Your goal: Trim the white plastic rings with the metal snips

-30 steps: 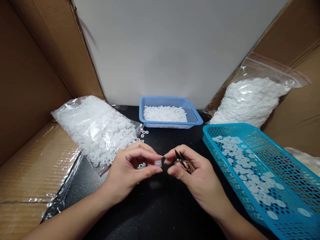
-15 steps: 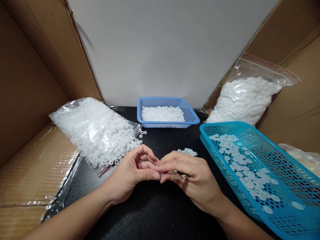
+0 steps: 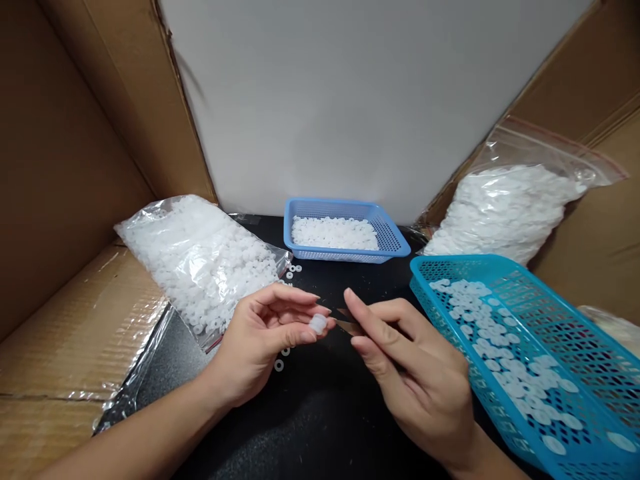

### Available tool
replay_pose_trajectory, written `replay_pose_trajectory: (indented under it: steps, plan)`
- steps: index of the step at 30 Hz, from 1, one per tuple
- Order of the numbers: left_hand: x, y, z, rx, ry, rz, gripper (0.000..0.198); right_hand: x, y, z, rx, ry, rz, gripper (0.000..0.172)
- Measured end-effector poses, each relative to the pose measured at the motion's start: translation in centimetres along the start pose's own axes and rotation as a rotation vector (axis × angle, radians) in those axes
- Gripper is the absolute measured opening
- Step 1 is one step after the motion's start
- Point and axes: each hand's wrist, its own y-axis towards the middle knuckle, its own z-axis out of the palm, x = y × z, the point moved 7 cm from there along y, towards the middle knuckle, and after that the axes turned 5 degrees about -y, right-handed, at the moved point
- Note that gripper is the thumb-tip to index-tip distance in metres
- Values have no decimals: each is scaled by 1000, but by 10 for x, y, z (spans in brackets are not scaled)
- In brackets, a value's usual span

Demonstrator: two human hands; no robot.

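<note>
Cardboard (image 3: 65, 347) at far left; against it slants a clear bag (image 3: 200, 257) full of white rings. Loose rings (image 3: 279, 365) lie on the black table (image 3: 300, 430), partly hidden by the left hand (image 3: 261, 335), which pinches a small white plastic piece (image 3: 318, 325) between thumb and fingers, above the table. Behind, a blue basket (image 3: 350, 253) holds more rings. Right hand (image 3: 425, 373) grips a pointed tool (image 3: 347, 326), mostly covered, tips near the piece. That hand blocks part of the teal basket (image 3: 565, 320) of white discs; behind it, another filled bag (image 3: 500, 207).
</note>
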Motion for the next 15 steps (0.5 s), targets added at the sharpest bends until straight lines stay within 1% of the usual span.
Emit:
replay_pose_trajectory:
  steps: [3,6,12,15]
  plan:
    - [-3,0,0,-19,17,29,23,6,-3,1,-2,-99,-73,65]
    - [-6,-2,1,-29,58,63,18,10,-3,0,-6,-152,-116,69]
    - [-8,-3,-2,-78,80,96,20,13,-1,3,15,-193,-135,60]
    - [-8,-4,-2,-95,91,105,21,14,-1,4,15,-177,-137,61]
